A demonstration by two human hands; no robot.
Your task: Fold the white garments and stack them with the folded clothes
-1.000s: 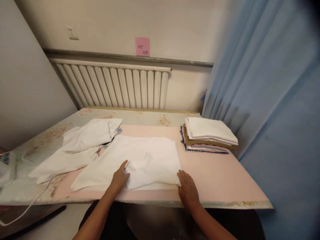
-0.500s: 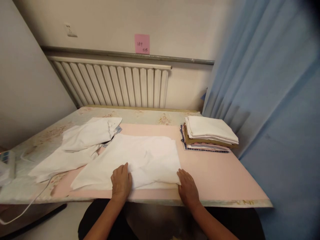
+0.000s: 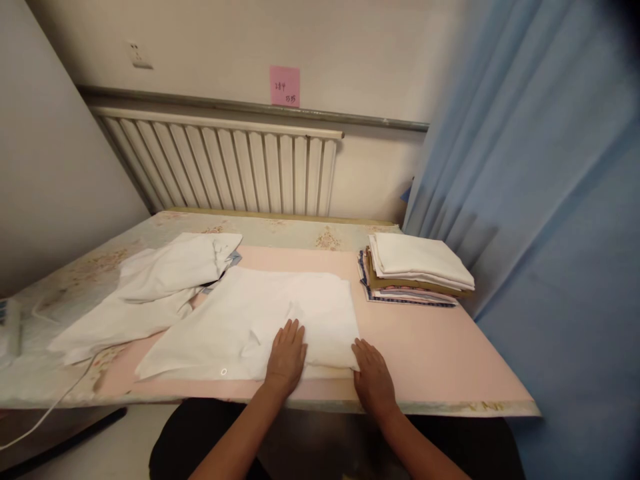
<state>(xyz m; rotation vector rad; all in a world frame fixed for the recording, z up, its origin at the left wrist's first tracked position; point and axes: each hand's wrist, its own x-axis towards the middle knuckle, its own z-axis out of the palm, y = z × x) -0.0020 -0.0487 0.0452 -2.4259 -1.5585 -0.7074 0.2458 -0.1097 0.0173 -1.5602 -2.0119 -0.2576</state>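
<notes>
White fabric, the garment-like white cloth [image 3: 280,293], is spread on a pink sheet [image 3: 425,353] along the near side of the surface [image 3: 280,230], with its left part fanned out and its near right part folded over. The near right part is covered by the fingers of the left hand [image 3: 287,360], which are laid on top of the fabric. The cloth's right edge, close to its near corner, is met by the fingers of the right hand [image 3: 373,379], so that the folded part is bounded between the two hands.

Compared with half a second ago, the left hand has been moved rightward across the cloth, and its fingers, curled then, have been straightened. The right hand has been kept at the same edge. Creases left of the left hand are now uncovered.

The left hand is held palm down, fingers extended and nearly together, with nothing gripped. The right hand is angled inward, its fingers stretched forward; whether any of the edge is pinched under it cannot be told. Both forearms are reached in from the near side.

A rumpled white heap [image 3: 165,273] is left beside the cloth, and a folded stack [image 3: 423,257] is set beyond it to the right.
</notes>
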